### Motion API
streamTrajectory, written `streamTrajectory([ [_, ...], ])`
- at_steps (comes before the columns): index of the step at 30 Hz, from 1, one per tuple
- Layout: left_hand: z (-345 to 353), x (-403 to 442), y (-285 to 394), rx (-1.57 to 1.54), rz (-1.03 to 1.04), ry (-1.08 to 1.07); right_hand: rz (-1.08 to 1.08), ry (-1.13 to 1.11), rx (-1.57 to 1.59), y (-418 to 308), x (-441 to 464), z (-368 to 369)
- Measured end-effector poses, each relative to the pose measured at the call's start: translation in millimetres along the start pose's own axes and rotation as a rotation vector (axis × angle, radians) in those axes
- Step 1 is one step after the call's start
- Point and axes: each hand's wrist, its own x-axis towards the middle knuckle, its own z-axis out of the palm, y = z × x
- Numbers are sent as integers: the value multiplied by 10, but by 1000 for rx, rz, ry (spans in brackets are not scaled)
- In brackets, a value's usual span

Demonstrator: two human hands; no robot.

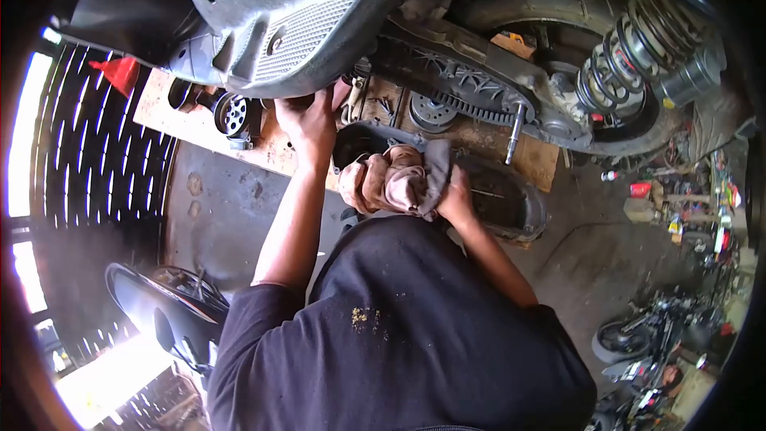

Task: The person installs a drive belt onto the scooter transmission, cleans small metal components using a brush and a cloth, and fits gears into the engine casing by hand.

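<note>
In the head view my right hand [456, 196] is closed round a bunched, dirty cloth rag [407, 179], partly pinkish and partly grey. Beneath the rag lies a long, dark hollow engine cover [523, 207], its left part visible beyond the cloth. My left hand [307, 126] reaches up against the underside of the scooter's grey plastic footboard [295, 16]. Its fingers go out of sight there, so what they touch is hidden. To the right of that hand, the scooter's open drive case shows a toothed belt [479, 112].
Under the scooter a wooden board [271, 152] carries a round metal pulley [432, 112] and other loose parts. A socket tool [515, 134] sticks out from the drive case. A shock absorber spring [622, 64] and rear wheel are at upper right. A red funnel [120, 74] is at left.
</note>
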Motion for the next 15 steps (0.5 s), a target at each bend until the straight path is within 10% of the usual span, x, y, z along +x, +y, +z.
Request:
streamTrajectory([
  [15, 131, -97, -24, 202, 4, 143, 0, -215, -83, 454, -54, -76],
])
